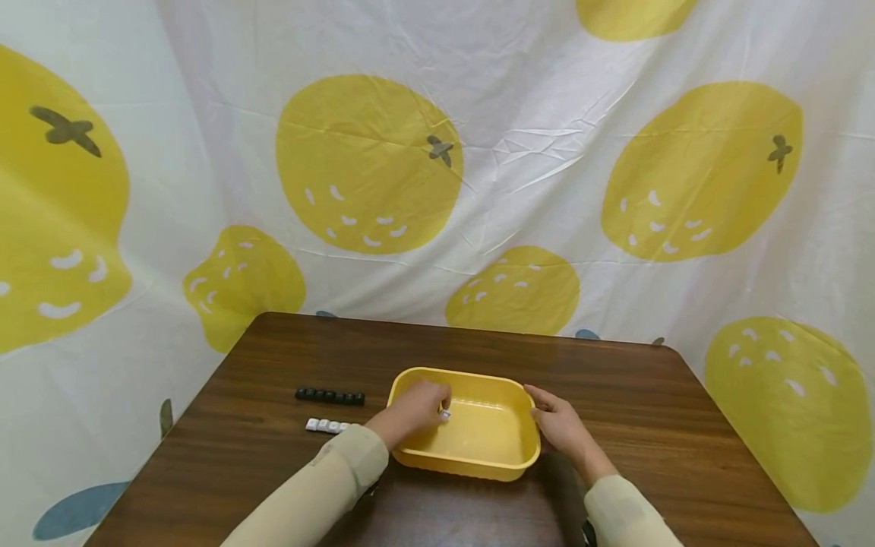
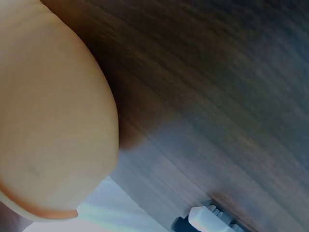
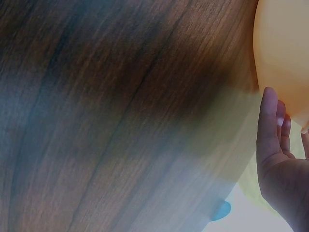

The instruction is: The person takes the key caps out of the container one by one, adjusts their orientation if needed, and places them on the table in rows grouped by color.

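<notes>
A yellow plastic basin (image 1: pixel 472 465) stands on the wooden table. My left hand (image 1: pixel 418 406) reaches over its left side into it and pinches a small white keycap (image 1: pixel 444 415), partly hidden by the fingers. On the opposite side, my right hand (image 1: pixel 563 427) rests against the basin's right wall and rim, its fingers fairly straight along the outside in the right wrist view. Left of the basin lie a row of black keycaps (image 1: pixel 330 396) and, nearer, a row of white keycaps (image 1: pixel 326 425), whose right end my left arm covers. The left wrist view does not show the left fingers.
The brown table (image 1: pixel 615 380) reaches back to a hanging white cloth (image 1: pixel 519 152) printed with yellow lemons. Both rows of keycaps lie close to my left forearm (image 1: pixel 311 486).
</notes>
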Available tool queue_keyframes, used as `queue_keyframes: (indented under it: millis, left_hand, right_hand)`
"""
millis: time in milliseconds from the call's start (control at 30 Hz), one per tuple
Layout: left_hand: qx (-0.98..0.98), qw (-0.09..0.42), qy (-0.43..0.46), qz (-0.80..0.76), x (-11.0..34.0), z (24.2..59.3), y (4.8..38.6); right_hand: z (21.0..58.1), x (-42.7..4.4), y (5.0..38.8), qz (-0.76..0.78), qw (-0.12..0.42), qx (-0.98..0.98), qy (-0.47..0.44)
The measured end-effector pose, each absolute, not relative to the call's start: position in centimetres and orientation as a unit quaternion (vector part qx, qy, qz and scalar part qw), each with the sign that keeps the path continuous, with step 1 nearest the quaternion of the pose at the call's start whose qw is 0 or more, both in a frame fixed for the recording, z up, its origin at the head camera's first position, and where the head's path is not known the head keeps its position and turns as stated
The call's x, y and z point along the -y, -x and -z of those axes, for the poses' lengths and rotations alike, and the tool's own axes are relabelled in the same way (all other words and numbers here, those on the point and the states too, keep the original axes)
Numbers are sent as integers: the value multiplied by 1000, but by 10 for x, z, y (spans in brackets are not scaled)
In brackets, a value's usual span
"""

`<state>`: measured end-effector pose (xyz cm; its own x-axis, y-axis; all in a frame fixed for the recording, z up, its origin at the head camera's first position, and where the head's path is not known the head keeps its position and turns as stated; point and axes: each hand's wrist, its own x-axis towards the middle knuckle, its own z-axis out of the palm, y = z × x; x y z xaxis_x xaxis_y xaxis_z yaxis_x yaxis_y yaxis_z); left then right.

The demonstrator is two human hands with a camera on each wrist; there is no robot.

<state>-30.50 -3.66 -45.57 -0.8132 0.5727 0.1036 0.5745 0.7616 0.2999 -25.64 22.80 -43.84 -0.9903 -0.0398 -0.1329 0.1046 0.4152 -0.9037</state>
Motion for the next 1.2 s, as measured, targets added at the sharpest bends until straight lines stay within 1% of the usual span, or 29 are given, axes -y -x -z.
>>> queue_keyframes:
  millis: [167,367,467,767,900,1033,1200]
  left_hand:
    - [944,-36,272,181,40,459,305]
    - [940,-85,251,214,43,451,303]
    - [937,-97,248,228,44,448,304]
    - [941,-73,264,197,37,451,304]
    - [939,-67,267,207,37,452,303]
    - [931,-62,262,246,37,451,301]
    - [911,-69,251,319,35,447,300]
  right_hand:
    - [439,-227,256,538,66,-840,-19]
    - [439,-227,257,542,68,-837,-23]
    - [439,-226,257,546,67,-834,-26]
    - [441,-229,257,553,71,-830,-28]
    - [441,-229,257,558,73,-826,-33]
    - [442,-229,257,558,75,-826,-36]
    - [441,-229,256,555,78,-827,-39]
